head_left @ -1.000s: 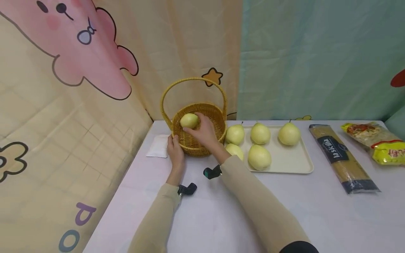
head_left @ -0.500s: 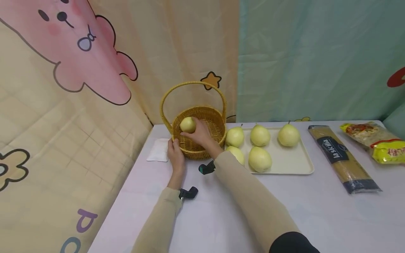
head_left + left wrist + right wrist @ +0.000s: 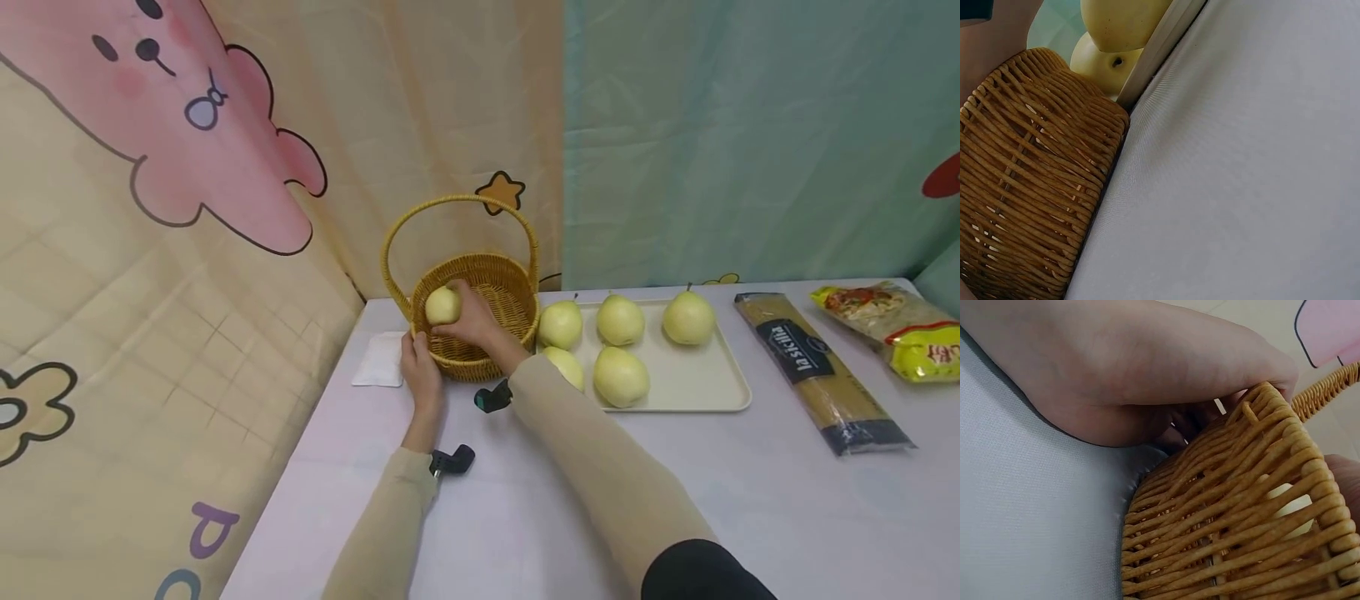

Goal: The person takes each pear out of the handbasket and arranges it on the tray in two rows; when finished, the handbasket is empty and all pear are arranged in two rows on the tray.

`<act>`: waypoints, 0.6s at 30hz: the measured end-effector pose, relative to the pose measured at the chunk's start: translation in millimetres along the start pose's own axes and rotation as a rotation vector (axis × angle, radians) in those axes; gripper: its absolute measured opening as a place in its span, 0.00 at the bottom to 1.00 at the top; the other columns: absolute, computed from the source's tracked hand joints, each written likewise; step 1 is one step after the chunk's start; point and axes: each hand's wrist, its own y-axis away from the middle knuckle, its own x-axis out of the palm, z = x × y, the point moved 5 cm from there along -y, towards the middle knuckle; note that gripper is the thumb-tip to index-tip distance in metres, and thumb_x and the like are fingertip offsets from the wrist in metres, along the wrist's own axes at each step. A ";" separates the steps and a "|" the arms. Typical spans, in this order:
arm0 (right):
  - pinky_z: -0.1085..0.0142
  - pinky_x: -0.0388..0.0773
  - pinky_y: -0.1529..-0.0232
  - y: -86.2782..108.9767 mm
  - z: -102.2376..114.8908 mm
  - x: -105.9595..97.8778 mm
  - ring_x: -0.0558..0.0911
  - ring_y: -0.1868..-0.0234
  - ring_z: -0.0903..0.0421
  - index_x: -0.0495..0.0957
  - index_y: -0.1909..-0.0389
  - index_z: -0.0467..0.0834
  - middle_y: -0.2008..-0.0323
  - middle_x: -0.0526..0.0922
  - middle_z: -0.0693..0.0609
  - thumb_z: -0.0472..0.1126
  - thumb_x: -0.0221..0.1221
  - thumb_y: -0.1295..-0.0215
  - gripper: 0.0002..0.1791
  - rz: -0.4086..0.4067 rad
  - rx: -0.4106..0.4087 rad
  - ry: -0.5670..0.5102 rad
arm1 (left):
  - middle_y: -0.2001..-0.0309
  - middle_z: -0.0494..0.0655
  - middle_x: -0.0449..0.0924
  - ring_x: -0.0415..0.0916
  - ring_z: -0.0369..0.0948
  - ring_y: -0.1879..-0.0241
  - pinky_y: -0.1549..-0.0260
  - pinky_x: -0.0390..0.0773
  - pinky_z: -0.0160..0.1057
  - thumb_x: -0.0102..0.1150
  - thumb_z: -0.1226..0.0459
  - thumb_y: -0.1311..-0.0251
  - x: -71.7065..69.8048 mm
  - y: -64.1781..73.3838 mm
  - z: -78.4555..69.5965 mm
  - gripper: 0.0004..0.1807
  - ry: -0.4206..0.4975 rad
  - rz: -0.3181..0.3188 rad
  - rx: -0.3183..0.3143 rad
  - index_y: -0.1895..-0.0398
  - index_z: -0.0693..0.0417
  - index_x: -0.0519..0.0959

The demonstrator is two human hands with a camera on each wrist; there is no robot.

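Observation:
A round wicker basket (image 3: 486,268) with a tall arched handle stands at the back left of the table. Inside it, by the left wall, my right hand (image 3: 476,321) holds a pale yellow-green pear (image 3: 442,307), thumb and fingers around its near side. My left hand (image 3: 422,371) grips the basket's left front rim from outside. In the right wrist view the left hand (image 3: 1166,369) curls at the rim, and the pear (image 3: 1295,511) shows through the weave. The left wrist view has the basket's woven side (image 3: 1035,181) close up, the right hand mostly cut off.
Right of the basket lies a cream tray (image 3: 690,383) bearing several pears (image 3: 621,377). Farther right are a pasta packet (image 3: 817,367) and a yellow-ended noodle bag (image 3: 892,325). A flat white packet (image 3: 379,360) lies left of the basket. Curtains stand behind the table (image 3: 525,500).
My right hand has lowered the pear deeper into the basket and slightly left. The left hand keeps its hold on the rim.

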 end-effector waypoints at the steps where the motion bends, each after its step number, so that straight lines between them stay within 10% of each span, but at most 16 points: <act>1: 0.48 0.75 0.33 0.3 0.5 0.1 0.77 0.35 0.40 0.62 0.25 0.40 0.32 0.76 0.38 0.45 0.78 0.42 0.49 0.008 0.008 -0.005 | 0.34 0.55 0.79 0.75 0.48 0.35 0.33 0.72 0.49 0.41 0.56 0.20 0.2 -0.5 -0.8 0.24 -0.003 0.002 -0.002 0.32 0.59 0.74; 18: 0.52 0.78 0.40 11.6 10.3 -3.9 0.78 0.41 0.42 0.73 0.34 0.34 0.43 0.82 0.39 0.55 0.77 0.45 0.44 0.029 0.063 0.128 | 0.35 0.53 0.79 0.75 0.46 0.36 0.32 0.72 0.50 0.42 0.53 0.21 0.6 -2.4 3.6 0.24 0.001 0.007 -0.039 0.33 0.57 0.75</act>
